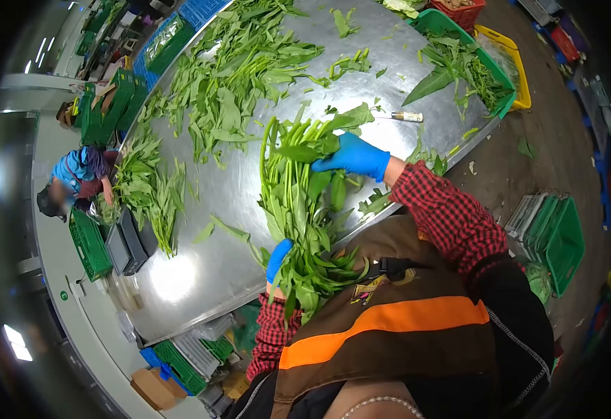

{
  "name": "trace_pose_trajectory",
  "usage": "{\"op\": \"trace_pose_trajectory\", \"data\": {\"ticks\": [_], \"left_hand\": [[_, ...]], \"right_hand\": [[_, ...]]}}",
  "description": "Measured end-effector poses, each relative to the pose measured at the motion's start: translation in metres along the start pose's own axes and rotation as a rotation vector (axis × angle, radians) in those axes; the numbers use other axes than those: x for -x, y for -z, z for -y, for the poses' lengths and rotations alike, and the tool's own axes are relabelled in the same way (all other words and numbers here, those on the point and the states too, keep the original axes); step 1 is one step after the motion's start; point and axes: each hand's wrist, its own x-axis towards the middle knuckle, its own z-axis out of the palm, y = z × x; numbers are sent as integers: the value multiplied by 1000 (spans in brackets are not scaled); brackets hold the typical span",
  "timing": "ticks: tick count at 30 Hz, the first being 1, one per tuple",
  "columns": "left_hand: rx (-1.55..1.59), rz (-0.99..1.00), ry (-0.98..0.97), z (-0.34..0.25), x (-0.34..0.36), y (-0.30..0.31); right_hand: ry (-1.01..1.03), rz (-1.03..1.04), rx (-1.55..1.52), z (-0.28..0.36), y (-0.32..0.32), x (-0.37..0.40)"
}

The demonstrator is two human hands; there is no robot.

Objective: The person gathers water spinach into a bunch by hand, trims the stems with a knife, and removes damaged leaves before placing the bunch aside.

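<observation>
A bunch of long-stemmed leafy greens, which looks like water spinach (298, 188), is held between my two blue-gloved hands above the near edge of the metal table (232, 209). My right hand (354, 157) is closed on leaves and stems at the bunch's upper right. Lower down, my left hand (278, 260) grips the leafy end from the left; leaves hide most of its fingers. The pale stem ends point away from me. Just beyond my right hand lies a small knife (408, 116) with a light handle.
A large heap of the same greens (228, 84) covers the far table. A green crate (504, 94) with greens and a yellow crate (518, 56) stand at the right corner. Stacked crates (563, 244) are on the floor. Another person (78, 171) handles greens at the left edge.
</observation>
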Motion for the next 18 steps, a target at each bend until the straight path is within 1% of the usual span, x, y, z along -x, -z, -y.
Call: {"op": "trace_pose_trajectory", "data": {"ticks": [2, 3, 4, 6, 7, 8, 9, 10, 11, 12, 13, 14, 16, 18], "left_hand": [[127, 101, 19, 0, -1, 22], [267, 194, 19, 3, -3, 14], [79, -46, 1, 2, -2, 22], [97, 232, -8, -2, 3, -21], [198, 387, -28, 3, 1, -26], [274, 556, 9, 3, -5, -23], [387, 602, 0, 8, -5, -23], [499, 649, -9, 14, -7, -24], [497, 650, -13, 19, -12, -27], [558, 749, -5, 23, -18, -30], [616, 845, 5, 26, -22, -32], [609, 839, 7, 29, -24, -32], [566, 788, 16, 31, -26, -32], [552, 814, 37, 33, -26, -32]], "right_hand": [[239, -123, 180, -11, 25, -15], [126, -257, 277, -8, 50, -25], [12, -391, 373, -5, 73, -30], [187, -529, -213, 14, 93, -20], [123, -445, -154, 21, 103, -11], [57, -358, -94, 25, 111, -3], [-123, -296, 93, 25, 115, 0], [49, -133, -64, 12, 103, 0], [41, -84, 34, 13, 92, 3], [32, -37, 129, 15, 76, 7], [142, -14, 61, 24, 49, 13], [253, 8, -8, 37, 20, 16], [50, 138, 35, 59, -16, 16], [204, 30, 469, 44, -45, -4]]}}
